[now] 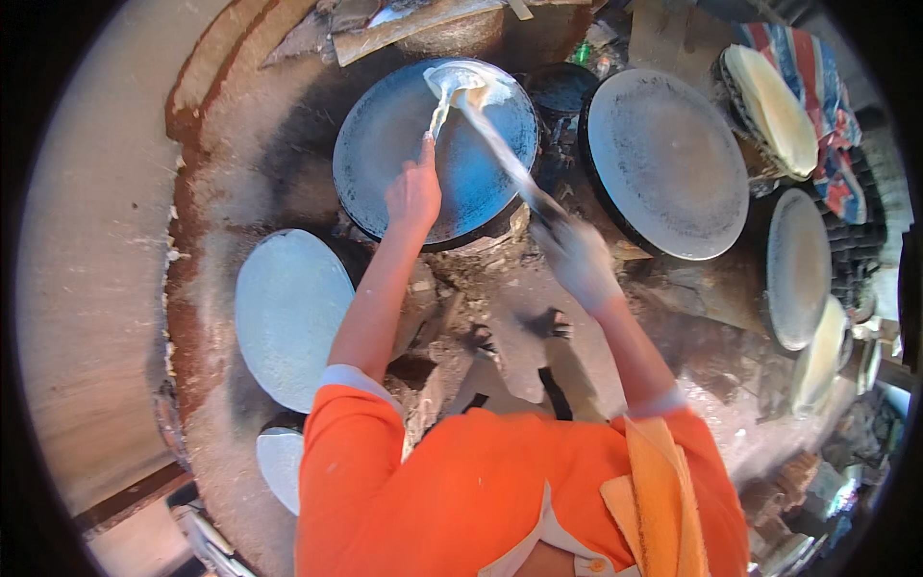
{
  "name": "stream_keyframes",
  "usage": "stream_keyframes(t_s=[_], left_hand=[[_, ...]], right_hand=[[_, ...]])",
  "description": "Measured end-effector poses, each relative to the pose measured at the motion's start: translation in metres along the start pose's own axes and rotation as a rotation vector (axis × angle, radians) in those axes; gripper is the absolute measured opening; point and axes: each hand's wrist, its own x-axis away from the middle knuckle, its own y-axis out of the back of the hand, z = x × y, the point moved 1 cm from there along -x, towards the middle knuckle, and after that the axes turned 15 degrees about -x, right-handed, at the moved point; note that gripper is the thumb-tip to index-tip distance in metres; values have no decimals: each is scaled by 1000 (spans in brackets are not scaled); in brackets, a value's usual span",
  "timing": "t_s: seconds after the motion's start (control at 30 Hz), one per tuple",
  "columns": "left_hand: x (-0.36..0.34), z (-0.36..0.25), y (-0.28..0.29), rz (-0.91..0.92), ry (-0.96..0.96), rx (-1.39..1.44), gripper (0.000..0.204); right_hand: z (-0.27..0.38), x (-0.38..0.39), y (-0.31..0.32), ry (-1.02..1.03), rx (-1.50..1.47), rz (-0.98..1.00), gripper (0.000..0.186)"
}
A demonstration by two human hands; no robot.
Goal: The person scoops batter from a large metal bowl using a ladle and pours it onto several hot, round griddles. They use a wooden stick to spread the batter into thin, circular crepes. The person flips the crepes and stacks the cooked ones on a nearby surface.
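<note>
My left hand (411, 197) is over a large round flat pan (375, 154), closed on a thin, batter-coated stick (439, 117). Its upper end meets a pale, batter-covered head (460, 77) at the pan's far edge; whether this is a ladle or spreader I cannot tell. My right hand (579, 260), blurred, is closed round the dark handle of a long pale tool (505, 154) that reaches diagonally up to the same spot, where the two tools overlap.
Other round pans (663, 163) stand right, left (293, 317) and far right (798, 264), some holding pale layers (774, 111). A striped cloth (836, 183) hangs at upper right. Boards (404, 34) lie behind. My feet (556, 325) are on the dusty floor.
</note>
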Motion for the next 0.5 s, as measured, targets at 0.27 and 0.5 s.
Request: stream_keyframes(t_s=[0.27,0.5], left_hand=[[-39,22,22,-20,63,261,48],[-52,58,14,-99,134,234,43]], right_hand=[[16,0,-42,-170,-203,-448,44],[18,-34,-44,-402,-89,-297,43]])
